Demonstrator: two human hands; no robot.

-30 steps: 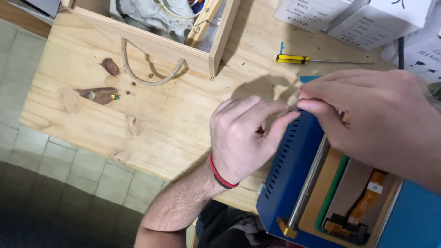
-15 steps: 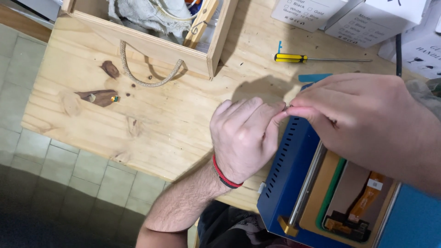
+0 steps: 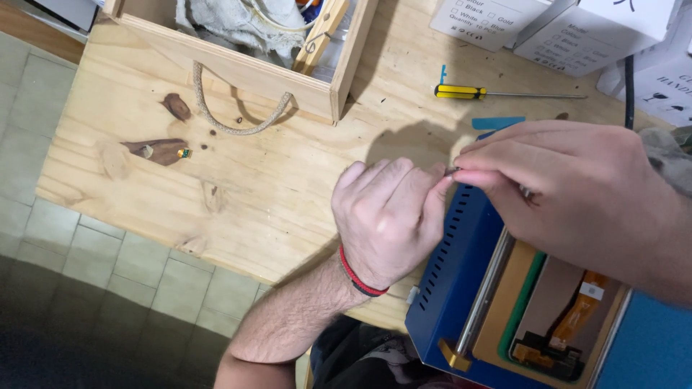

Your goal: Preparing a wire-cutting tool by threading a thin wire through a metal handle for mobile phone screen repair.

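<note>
My left hand (image 3: pixel 386 216), with a red and black band at the wrist, is curled into a loose fist at the upper left edge of a blue metal machine (image 3: pixel 450 288). My right hand (image 3: pixel 577 198) reaches in from the right. Its fingertips pinch a small dark piece (image 3: pixel 452 171) that also touches my left thumb and forefinger. What the piece is stays too small to tell. On the machine's top lies a phone screen panel (image 3: pixel 555 310) with an orange flex cable (image 3: pixel 580 310), on a green mat beside a metal rod (image 3: pixel 479 299).
A yellow-handled screwdriver (image 3: pixel 461 91) lies on the pine table (image 3: pixel 238 187) above the hands. A wooden box (image 3: pixel 252 68) with a rope handle and cloth inside stands at the top. White cartons (image 3: pixel 555 25) sit top right. The tiled floor (image 3: pixel 43 259) lies beyond the table's left edge.
My right fingertips have crept a little left and closed against my left thumb and forefinger. Both hands otherwise stay in the same place over the machine.
</note>
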